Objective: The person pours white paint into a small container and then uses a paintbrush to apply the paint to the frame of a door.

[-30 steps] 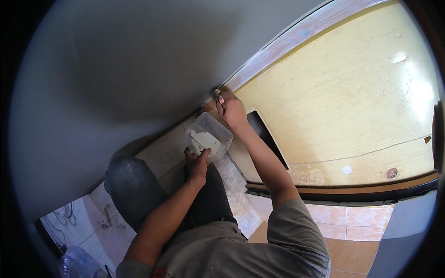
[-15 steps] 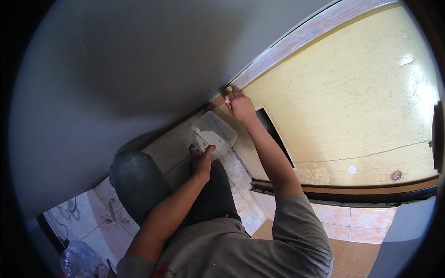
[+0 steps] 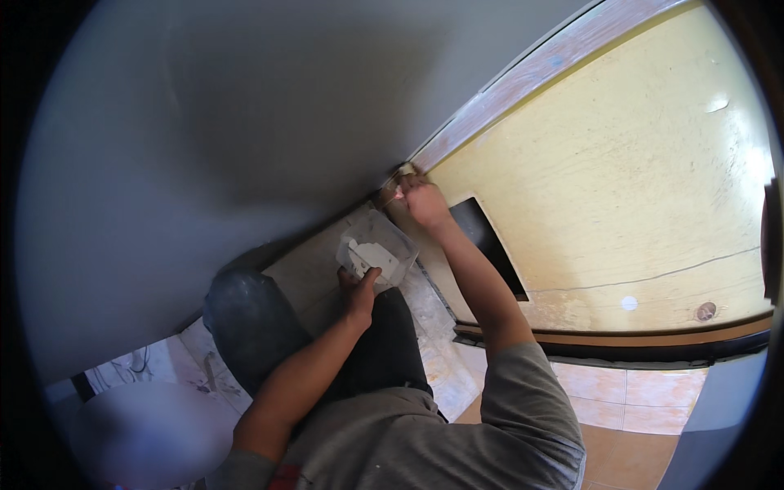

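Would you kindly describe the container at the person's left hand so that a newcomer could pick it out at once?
Start at the large yellow panel and go left past the dark rectangle in it. Just beyond, the left hand holds the container near its lower edge. Its see-through plastic walls and the white material inside set it apart.

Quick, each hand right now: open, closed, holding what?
Left hand: closed on the near side of a clear plastic container, holding it.
Right hand: closed on a small pale object, too unclear to identify.
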Tool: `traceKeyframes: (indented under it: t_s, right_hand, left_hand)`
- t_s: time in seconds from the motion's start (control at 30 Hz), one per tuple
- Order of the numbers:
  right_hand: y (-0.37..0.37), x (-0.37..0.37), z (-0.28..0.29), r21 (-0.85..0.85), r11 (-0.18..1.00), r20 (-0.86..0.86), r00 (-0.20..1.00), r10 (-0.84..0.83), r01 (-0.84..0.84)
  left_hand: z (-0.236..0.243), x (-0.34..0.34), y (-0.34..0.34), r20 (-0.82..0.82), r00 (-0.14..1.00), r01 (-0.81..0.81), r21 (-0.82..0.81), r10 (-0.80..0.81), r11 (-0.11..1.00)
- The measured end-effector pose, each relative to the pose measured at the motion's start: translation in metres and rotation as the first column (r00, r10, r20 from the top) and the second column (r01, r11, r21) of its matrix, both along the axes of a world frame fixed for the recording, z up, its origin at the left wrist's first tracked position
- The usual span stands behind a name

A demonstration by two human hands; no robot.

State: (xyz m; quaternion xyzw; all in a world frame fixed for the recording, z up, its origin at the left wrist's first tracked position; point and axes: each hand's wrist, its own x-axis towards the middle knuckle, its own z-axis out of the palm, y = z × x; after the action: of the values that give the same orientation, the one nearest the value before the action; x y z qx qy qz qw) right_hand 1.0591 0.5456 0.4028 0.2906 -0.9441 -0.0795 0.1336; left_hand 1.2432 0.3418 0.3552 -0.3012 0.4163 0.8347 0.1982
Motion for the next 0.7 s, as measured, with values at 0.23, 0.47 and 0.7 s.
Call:
traceKeyframes:
  t_s: [0.23,0.47,0.7]
  right_hand:
    - [-0.018,0.0,0.034,-0.27,0.958,-0.138,0.98,-0.143,0.102]
    - [-0.011,-0.001,-0.003,-0.356,0.915,-0.007,0.978,-0.208,0.192]
    - [0.006,-0.007,0.063,-0.429,0.894,-0.18,0.959,-0.221,0.126]
  left_hand:
    - [0.0,-0.001,-0.018,-0.004,0.996,-0.093,0.024,0.093,0.995]
    - [0.004,-0.002,-0.007,0.005,1.0,-0.014,0.003,0.014,1.0]
    - [-0.013,-0.008,-0.011,0.002,0.995,-0.105,0.001,0.105,0.995]
